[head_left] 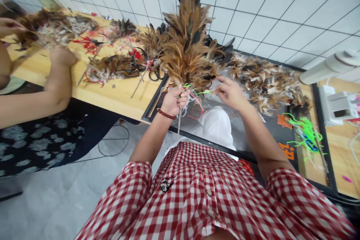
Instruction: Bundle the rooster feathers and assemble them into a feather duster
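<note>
Wrapped around the thin stick [179, 122] of a feather duster, my left hand [176, 101] is closed just under the plumage. The feather duster [187, 48] stands nearly upright, with brown feathers below and black ones at the tip. Bright green yarn [204, 92] runs from the base of the feathers towards my right hand [232, 93]. The right fingers are pinched together at the yarn's end, beside a dark feather; the exact grip is too small to see clearly. Pink and white strings [197, 99] hang below the feathers, by my left hand.
Loose feathers [267, 82] lie on the dark-framed panel [287, 129] at right, near green yarn strands [308, 135]. Scissors [155, 75] and a smaller feather bundle [112, 68] lie left. A white cylinder [329, 66] stands right. Another person's arm [57, 82] rests at far left.
</note>
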A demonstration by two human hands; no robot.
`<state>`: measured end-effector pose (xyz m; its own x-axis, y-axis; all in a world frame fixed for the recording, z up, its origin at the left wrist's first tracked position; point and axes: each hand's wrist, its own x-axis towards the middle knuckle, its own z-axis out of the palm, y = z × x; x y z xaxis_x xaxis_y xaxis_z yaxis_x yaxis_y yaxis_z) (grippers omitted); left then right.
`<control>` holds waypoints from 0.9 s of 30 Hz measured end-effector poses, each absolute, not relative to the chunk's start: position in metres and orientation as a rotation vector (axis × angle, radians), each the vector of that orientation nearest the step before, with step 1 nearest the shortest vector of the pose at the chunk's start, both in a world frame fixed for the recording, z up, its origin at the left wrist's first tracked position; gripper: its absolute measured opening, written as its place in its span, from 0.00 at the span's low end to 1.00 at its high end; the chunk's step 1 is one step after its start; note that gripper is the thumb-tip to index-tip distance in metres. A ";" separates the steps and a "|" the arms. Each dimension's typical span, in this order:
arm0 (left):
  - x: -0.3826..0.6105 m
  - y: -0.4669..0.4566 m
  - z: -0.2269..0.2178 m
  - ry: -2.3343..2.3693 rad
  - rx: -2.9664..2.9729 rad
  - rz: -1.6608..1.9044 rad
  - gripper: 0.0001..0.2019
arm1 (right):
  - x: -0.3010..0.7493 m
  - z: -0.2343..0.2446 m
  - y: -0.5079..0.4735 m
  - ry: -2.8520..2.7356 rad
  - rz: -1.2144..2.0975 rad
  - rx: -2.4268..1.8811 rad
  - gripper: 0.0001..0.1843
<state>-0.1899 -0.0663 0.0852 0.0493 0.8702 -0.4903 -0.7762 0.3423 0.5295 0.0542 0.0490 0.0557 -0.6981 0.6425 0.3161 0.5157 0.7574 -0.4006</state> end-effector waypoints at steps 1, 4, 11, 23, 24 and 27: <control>-0.188 -0.064 0.082 0.839 0.140 1.249 0.19 | 0.066 0.068 0.048 -2.427 0.446 -0.870 0.08; -0.179 -0.054 0.075 0.821 0.178 1.229 0.24 | 0.080 0.106 0.040 -2.307 0.677 -0.874 0.08; -0.149 -0.041 0.071 0.917 0.295 1.222 0.32 | 0.018 0.127 0.036 -2.664 0.660 -0.521 0.15; -0.133 -0.055 0.069 1.006 0.458 1.198 0.14 | 0.000 0.111 0.035 -2.668 0.316 -0.912 0.14; -0.131 -0.054 0.068 1.043 0.467 1.207 0.14 | 0.001 0.109 0.036 -2.628 0.340 -0.916 0.12; -0.129 -0.053 0.067 1.137 0.506 1.247 0.15 | 0.008 0.095 0.040 -2.299 0.445 -0.978 0.12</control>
<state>-0.1285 -0.0533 0.0671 -0.0920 0.9156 -0.3914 -0.4743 0.3053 0.8257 0.0080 0.0397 0.0954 -0.5523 0.7359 0.3917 0.5367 0.6734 -0.5084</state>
